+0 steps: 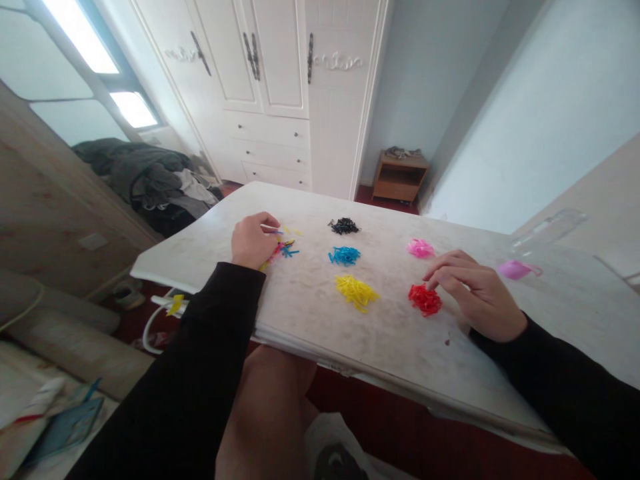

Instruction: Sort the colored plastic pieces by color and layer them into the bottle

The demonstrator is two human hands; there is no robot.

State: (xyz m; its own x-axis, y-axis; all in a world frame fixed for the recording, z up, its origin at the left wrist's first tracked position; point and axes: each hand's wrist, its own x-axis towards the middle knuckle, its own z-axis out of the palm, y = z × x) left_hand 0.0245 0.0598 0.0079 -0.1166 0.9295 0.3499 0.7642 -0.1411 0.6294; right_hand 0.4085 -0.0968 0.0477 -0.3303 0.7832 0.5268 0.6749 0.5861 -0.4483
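Observation:
My left hand (254, 240) rests at the left of the table, its visible fingers apart beside a small mixed heap of coloured strips (287, 251); the other fingers are hidden. Over a pile of red strips (425, 301) is my right hand (473, 293), thumb and fingertips drawn together at the pile's top edge. Whether a strip is pinched there is too small to tell. Between the hands lie separate piles of black pieces (345, 226), blue strips (345, 255) and yellow strips (357, 293). A pink pile (421, 248) sits just behind the red one.
The white table (310, 320) has its near edge by my legs. At the right are a clear plastic container (550, 232), lying down, and a purple object (517, 269) with a loop. Beyond stand a white wardrobe (280, 87) and a small wooden cabinet (400, 177).

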